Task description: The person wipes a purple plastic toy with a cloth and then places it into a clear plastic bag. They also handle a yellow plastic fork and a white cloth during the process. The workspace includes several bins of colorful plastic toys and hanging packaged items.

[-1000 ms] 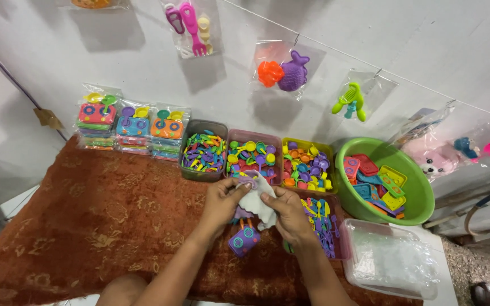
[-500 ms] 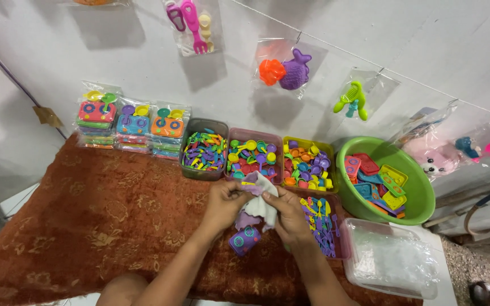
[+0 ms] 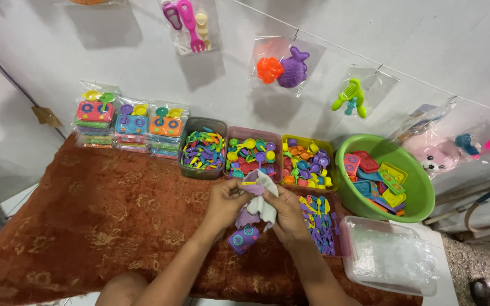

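Since the earlier frame the hands moved little; the purple toy stove point(image 3: 244, 238) dropped lower. The left hand point(image 3: 226, 203) and right hand point(image 3: 286, 212) both grip the clear plastic bag point(image 3: 262, 198) between them, standing upright, near the tray of spoons point(image 3: 253, 158).

3 small bins point(image 3: 254, 154) in a row, 1 green basin point(image 3: 421, 195), approx. 3 toy-pack stacks point(image 3: 130, 129), 2 hands point(image 3: 225, 202)
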